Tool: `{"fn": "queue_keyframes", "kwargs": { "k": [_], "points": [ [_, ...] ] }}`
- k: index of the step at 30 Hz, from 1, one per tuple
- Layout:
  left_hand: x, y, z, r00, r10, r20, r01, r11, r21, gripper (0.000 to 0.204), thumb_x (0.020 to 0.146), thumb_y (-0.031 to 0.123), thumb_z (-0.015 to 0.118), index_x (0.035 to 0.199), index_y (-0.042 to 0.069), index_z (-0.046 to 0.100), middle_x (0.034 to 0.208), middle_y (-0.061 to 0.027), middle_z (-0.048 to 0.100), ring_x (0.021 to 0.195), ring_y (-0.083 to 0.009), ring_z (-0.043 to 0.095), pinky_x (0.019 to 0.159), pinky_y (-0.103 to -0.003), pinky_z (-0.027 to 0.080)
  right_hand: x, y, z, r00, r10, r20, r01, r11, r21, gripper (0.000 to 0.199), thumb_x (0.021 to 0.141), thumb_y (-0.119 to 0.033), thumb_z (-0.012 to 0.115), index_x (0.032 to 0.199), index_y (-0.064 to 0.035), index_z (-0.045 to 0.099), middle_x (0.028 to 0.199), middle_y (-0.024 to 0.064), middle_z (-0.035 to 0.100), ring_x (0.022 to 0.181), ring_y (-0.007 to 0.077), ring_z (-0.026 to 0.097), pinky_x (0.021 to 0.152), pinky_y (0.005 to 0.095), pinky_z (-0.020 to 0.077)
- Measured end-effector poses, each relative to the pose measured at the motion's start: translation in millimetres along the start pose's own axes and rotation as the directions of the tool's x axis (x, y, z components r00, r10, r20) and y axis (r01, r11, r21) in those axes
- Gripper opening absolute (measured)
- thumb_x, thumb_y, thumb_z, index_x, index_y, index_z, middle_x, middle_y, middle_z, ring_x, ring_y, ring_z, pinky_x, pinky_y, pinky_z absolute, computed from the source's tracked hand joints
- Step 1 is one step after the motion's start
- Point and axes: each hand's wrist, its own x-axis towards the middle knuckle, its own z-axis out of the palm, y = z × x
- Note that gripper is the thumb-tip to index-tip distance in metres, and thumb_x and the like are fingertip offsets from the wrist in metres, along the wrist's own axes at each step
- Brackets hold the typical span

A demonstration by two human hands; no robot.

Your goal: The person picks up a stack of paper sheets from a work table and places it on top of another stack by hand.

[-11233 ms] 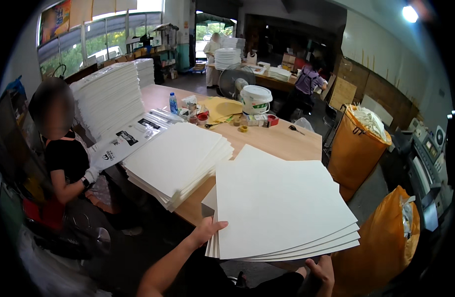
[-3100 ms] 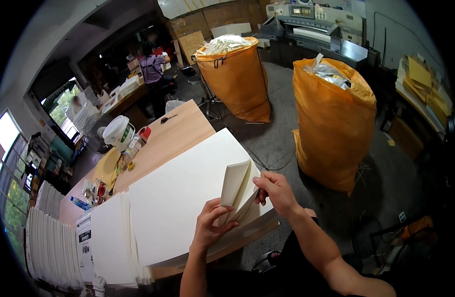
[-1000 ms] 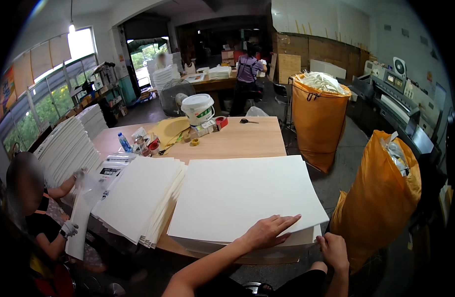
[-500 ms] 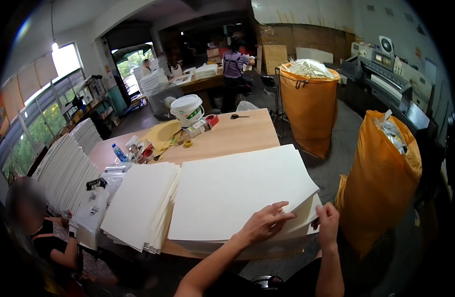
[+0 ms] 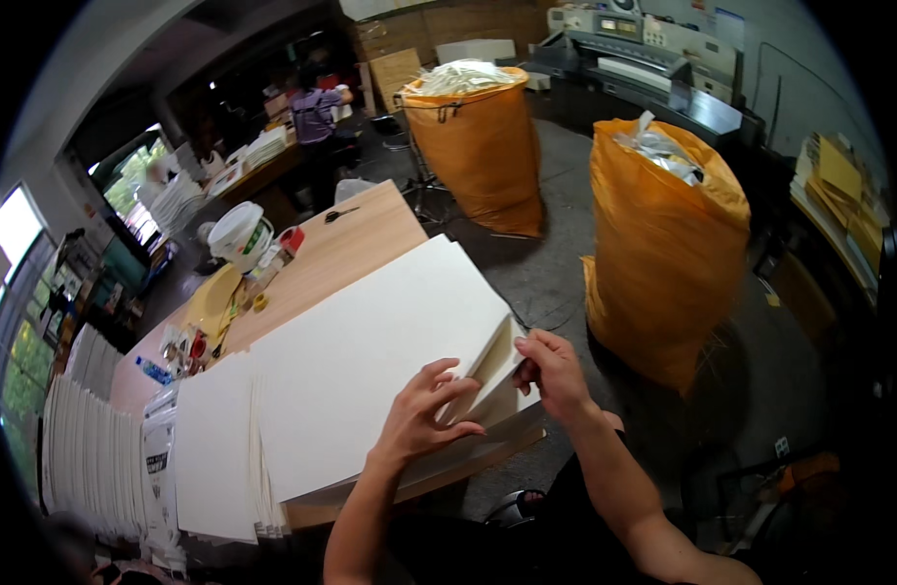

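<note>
A thick stack of large white sheets lies on the wooden table. My left hand rests flat on the stack's top near its right corner, fingers spread. My right hand pinches the right corner and lifts several top sheets away from the rest of the stack. A second, lower stack of white sheets lies to the left, partly under the first.
Two tall orange sacks full of paper scraps stand on the floor right of the table. A white bucket, bottles and small items sit at the table's far end. More white stacks lie far left. A person works at a far bench.
The view has swung right. My right hand has gone from the stack's edge to pinching its corner and lifting several sheets. My left hand stays pressed on top.
</note>
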Motion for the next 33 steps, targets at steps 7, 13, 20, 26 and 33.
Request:
{"fn": "queue_keyframes", "kwargs": {
  "k": [7, 13, 20, 26, 33],
  "points": [
    [4, 2, -4, 0.997, -0.062, 0.036, 0.066, 0.993, -0.095, 0.048, 0.072, 0.02, 0.094, 0.117, 0.015, 0.075, 0.136, -0.0119, 0.058, 0.117, -0.031, 0.069, 0.095, -0.042, 0.058, -2, -4, -5, 1.0, -0.001, 0.026, 0.003, 0.999, -0.054, 0.033, 0.102, -0.024, 0.064, 0.074, -0.0093, 0.056, 0.064, 0.0013, 0.057, 0.058, 0.0128, 0.063, 0.05, 0.0265, 0.0458],
    [4, -4, -6, 0.995, -0.044, 0.092, 0.049, 0.997, -0.053, 0.048, 0.084, 0.023, 0.085, 0.13, 0.028, 0.071, 0.141, -0.0149, 0.056, 0.116, -0.0338, 0.068, 0.096, -0.042, 0.058, -4, 0, -8, 0.999, -0.02, 0.048, 0.013, 0.992, 0.129, 0.037, 0.103, -0.031, 0.065, 0.074, -0.0101, 0.055, 0.064, 0.0011, 0.057, 0.058, 0.0125, 0.062, 0.051, 0.0264, 0.0464],
    [2, -3, -5, 0.981, -0.012, 0.195, -0.009, 0.994, 0.108, 0.053, 0.097, 0.017, 0.069, 0.145, 0.037, 0.06, 0.158, -0.0171, 0.045, 0.121, -0.0357, 0.06, 0.103, -0.045, 0.053, -6, 9, -1, 0.969, -0.245, 0.029, 0.24, 0.906, -0.348, 0.055, 0.102, -0.059, 0.057, 0.076, -0.011, 0.049, 0.065, 0.0005, 0.051, 0.059, 0.0103, 0.054, 0.052, 0.0275, 0.0429],
    [8, 9, -8, 0.971, -0.02, 0.239, -0.019, 0.987, 0.159, 0.057, 0.098, 0.013, 0.066, 0.148, 0.039, 0.056, 0.161, -0.018, 0.04, 0.122, -0.037, 0.059, 0.104, -0.046, 0.052, -6, 18, -16, 0.99, -0.137, 0.032, 0.136, 0.99, 0.033, 0.058, 0.102, -0.064, 0.052, 0.077, -0.0125, 0.046, 0.065, 0.0023, 0.049, 0.058, 0.0151, 0.056, 0.052, 0.0287, 0.0427],
    [12, 3, -6, 0.988, -0.012, 0.154, -0.001, 0.997, 0.082, 0.033, 0.096, 0.013, 0.069, 0.128, 0.023, 0.069, 0.153, -0.0228, 0.047, 0.12, -0.0406, 0.065, 0.098, -0.046, 0.057, -1, 14, -5, 0.92, -0.387, 0.061, 0.328, 0.675, -0.662, 0.038, 0.101, -0.029, 0.064, 0.071, -0.0086, 0.055, 0.06, 0.0017, 0.057, 0.054, 0.0139, 0.06, 0.05, 0.0272, 0.0462]
  ]
}}
